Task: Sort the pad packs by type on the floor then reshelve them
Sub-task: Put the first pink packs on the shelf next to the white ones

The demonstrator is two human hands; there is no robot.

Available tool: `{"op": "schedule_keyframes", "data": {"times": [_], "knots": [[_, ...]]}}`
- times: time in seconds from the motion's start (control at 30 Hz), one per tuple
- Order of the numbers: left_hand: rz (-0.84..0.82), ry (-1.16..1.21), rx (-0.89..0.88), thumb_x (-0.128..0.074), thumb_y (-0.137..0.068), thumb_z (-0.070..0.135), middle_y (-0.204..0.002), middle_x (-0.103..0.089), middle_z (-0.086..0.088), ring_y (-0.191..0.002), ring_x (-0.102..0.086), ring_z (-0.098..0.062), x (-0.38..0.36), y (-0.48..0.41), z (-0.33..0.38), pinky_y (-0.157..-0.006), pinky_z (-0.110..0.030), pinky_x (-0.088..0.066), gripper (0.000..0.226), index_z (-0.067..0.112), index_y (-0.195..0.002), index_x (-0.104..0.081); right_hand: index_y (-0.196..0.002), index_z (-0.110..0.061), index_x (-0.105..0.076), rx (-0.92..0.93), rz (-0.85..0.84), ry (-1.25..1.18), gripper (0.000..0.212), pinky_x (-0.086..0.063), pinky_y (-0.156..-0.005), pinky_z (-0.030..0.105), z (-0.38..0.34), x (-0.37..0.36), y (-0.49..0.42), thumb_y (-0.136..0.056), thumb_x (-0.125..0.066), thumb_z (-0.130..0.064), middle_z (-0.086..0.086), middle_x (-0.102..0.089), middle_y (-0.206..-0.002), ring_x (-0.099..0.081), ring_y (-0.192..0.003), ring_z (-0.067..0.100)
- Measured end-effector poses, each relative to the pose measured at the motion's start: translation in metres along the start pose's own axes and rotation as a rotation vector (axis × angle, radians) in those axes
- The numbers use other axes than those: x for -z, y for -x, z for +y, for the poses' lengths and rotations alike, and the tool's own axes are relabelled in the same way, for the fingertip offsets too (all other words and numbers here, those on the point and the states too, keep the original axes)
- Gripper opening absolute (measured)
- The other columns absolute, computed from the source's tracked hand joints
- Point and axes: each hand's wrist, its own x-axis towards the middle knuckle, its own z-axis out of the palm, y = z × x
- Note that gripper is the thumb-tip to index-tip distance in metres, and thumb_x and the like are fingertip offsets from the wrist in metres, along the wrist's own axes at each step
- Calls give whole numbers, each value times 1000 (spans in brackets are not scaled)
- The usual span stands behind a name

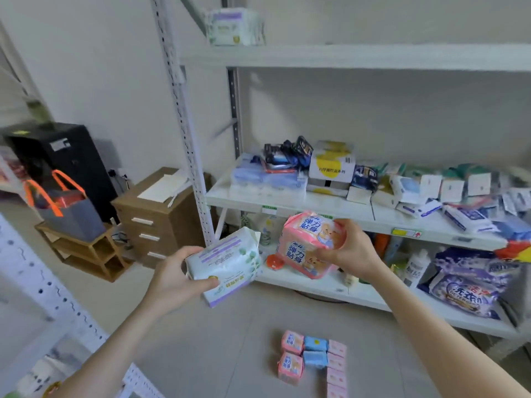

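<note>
We grip one type per hand | left hand (175, 278) holds white-purple pack (227, 265) | right hand (349, 249) holds pink pack (309, 244) | sorted rows (313, 360) wait lower centre, likely next.

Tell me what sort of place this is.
Probably a small stockroom or supply room: white slotted-steel shelving stacked with boxed goods, a detergent bag low down, and pad packs laid in rows on the floor.

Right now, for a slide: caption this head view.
Left hand grips white pack, right hand pink pack, above sorted floor packs.
</note>
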Motion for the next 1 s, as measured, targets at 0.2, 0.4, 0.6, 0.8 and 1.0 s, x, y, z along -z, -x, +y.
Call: {"op": "schedule_keyframes", "data": {"times": [0.2,0.4,0.6,0.8,1.0], "knots": [[5,-40,-124,-93,-54,31,-100,-69,16,-87,-62,7,65,-20,77,-65,-15,-48,66,33,-112,-62,-123,-19,-46,109,61,-4,90,-56,-72,28,-68,59,-4,-48,-87,-49,-1,-57,-110,-61,-92,12],[4,-1,-216,-93,-56,26,-104,-71,11,-94,-66,-5,113,-29,134,-82,-36,-57,60,29,-110,-66,-114,-25,-48,200,148,-5,69,-49,-61,17,-121,97,-8,-59,-87,-41,-11,-59,-101,-62,-84,4],[-14,56,-247,-92,-57,22,-102,-73,10,-103,-66,-13,136,-49,170,-91,-42,-54,56,36,-105,-67,-125,-17,-52,241,226,-18,73,-49,-64,22,-152,120,-17,-63,-86,-32,1,-56,-112,-60,-91,13],[-34,110,-281,-92,-48,32,-109,-71,8,-107,-63,-14,132,-101,202,-86,-39,-55,69,28,-112,-66,-124,-18,-51,302,267,-5,74,-57,-78,36,-169,148,-50,-61,-87,-32,0,-57,-111,-61,-96,17],[-28,121,-363,-93,-55,21,-105,-72,10,-104,-65,-7,134,-172,243,-92,-37,-54,61,28,-109,-67,-126,-19,-51,369,270,28,80,-57,-70,30,-183,184,-106,-57,-89,-35,1,-57,-112,-62,-93,15]]}}
